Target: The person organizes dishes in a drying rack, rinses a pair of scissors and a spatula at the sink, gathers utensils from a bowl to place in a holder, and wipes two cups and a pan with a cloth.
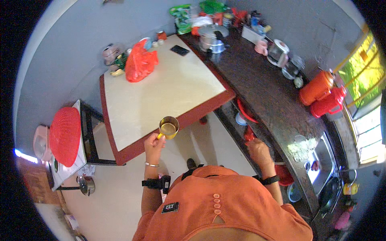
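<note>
My left hand grips the yellow handle of a metal mug, upright just off the front edge of a table. The mug's inside shows and looks to hold no more than a little liquid; I cannot tell for sure. My right hand is beside the dark counter's front edge, fingers curled and blurred. Just past its fingers, at the shelf under the counter, is a red object. Whether the right hand holds it cannot be made out.
On the table are a red plastic bag and a phone. The dark stone counter carries a steel pot, a glass jug, two thermos flasks and a sink. A red basket stands at left.
</note>
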Tool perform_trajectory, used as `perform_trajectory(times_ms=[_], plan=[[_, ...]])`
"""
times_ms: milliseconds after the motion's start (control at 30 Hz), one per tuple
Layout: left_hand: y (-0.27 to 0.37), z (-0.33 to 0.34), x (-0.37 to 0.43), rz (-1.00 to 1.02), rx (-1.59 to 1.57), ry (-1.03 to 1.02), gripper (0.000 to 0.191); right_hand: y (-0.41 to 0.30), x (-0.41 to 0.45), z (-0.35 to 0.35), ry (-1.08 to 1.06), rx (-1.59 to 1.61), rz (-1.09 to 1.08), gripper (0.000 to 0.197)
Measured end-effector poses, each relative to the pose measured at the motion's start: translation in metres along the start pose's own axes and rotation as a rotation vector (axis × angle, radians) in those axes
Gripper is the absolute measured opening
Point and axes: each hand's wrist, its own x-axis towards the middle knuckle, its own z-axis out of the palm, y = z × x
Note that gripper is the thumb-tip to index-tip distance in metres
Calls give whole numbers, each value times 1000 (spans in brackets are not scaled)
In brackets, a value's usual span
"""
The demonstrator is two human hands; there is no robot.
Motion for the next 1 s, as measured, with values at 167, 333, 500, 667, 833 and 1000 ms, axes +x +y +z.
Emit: perform_trajectory(times_ms=[167,333,500,667,833,1000], plan=[[-35,-68,29,-48,-43,142,14,-25,88,-9,52,-76,-133,8],[-76,-106,69,-135,-122,259,22,-90,178,-63,100,4,-373,9],[-147,-158,124,10,49,320,18,-135,273,-124,28,-73,-523,12],[-125,-156,163,-22,-104,454,19,-172,382,-147,-44,46,-525,16],[-132,-166,194,-103,-148,450,25,-180,533,-89,46,380,-465,15],[-114,-158,198,-174,-332,477,29,-201,679,-13,-217,767,-203,14]])
